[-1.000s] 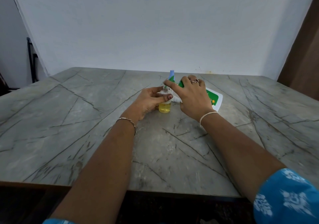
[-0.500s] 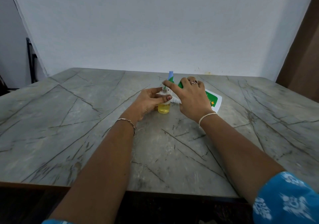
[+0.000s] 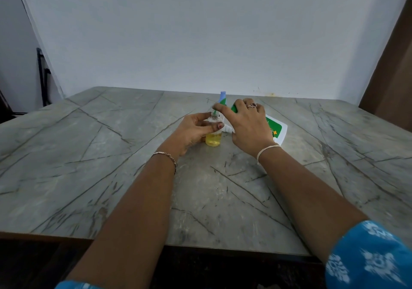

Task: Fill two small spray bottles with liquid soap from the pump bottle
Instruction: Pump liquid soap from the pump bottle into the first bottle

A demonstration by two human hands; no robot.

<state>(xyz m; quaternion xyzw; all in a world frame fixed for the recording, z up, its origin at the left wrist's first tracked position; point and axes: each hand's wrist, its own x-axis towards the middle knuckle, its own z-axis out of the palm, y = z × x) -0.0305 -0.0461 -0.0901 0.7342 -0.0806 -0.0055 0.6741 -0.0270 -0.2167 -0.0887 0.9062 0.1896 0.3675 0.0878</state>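
A small clear spray bottle, partly full of yellow liquid, stands uncapped on the marble table. My left hand grips its side. My right hand presses down on the green pump head of the white pump bottle, which tilts toward the small bottle. The green spout reaches the small bottle's open neck. A blue-capped second spray bottle stands just behind, mostly hidden by my fingers.
A white wall rises right behind the table's far edge. A brown door or panel stands at the right. The table's near edge runs below my forearms. A dark frame leans at the far left.
Both hands and the bottles stay in nearly the same place. My right hand's fingers have shifted slightly on the pump head.
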